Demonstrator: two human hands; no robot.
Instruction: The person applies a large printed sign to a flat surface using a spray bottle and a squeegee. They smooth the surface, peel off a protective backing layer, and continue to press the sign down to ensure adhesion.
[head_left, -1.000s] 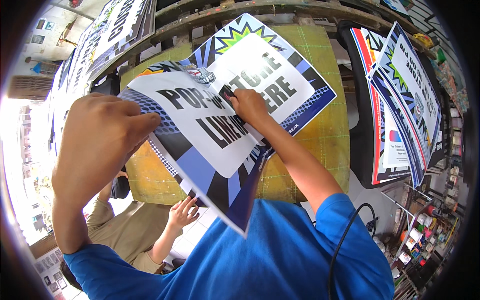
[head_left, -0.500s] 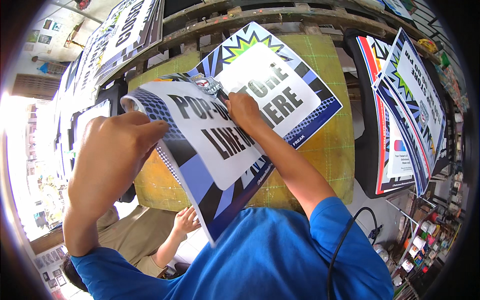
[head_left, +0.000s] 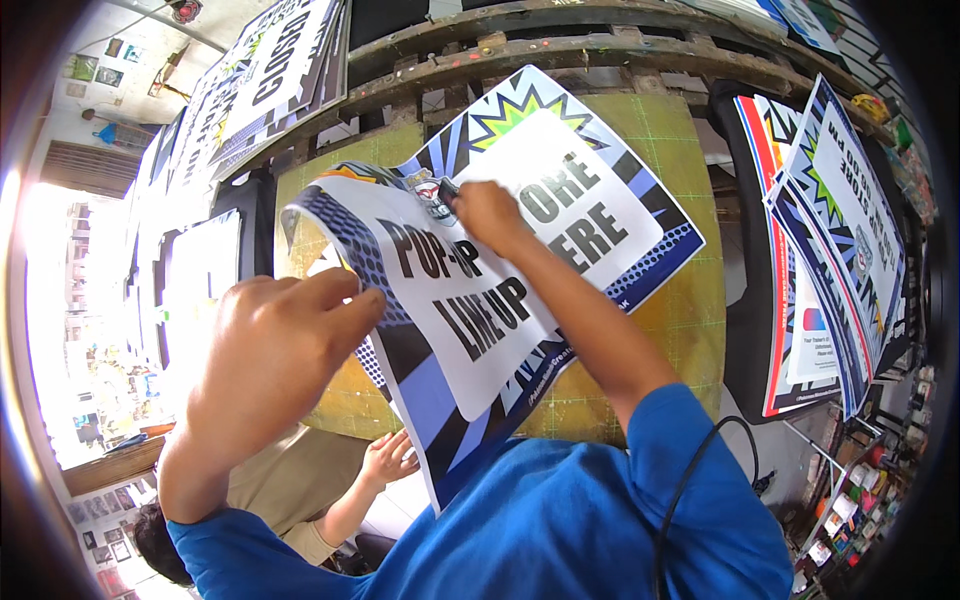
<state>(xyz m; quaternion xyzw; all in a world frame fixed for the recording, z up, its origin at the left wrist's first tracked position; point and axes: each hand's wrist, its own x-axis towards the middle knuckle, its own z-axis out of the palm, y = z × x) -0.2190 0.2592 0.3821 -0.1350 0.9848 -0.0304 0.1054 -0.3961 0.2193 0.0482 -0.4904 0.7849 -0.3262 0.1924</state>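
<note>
A large printed sheet (head_left: 425, 345) with black lettering and blue-and-black rays lies across a worn yellow-green cutting mat (head_left: 690, 330). Its left part is raised and curls up off the mat. My left hand (head_left: 290, 350) pinches that raised left edge between thumb and fingers. Over the middle of the sheet, my right hand (head_left: 487, 218) is closed around a small dark tool (head_left: 449, 192), squeegee-like, mostly hidden by the fingers. It rests against the sheet next to the printed emblem. What lies under the curled part is mostly hidden.
Slatted wood (head_left: 560, 50) runs behind the mat. Printed boards are stacked at far left (head_left: 270, 85) and right (head_left: 855, 220). Another person's hand (head_left: 388, 460) is beside the sheet's lower left edge. A black cable (head_left: 690, 480) hangs by my right sleeve.
The whole view has shifted slightly, so everything sits lower and further right. Both hands keep their grips; the raised sheet still curls up at the left.
</note>
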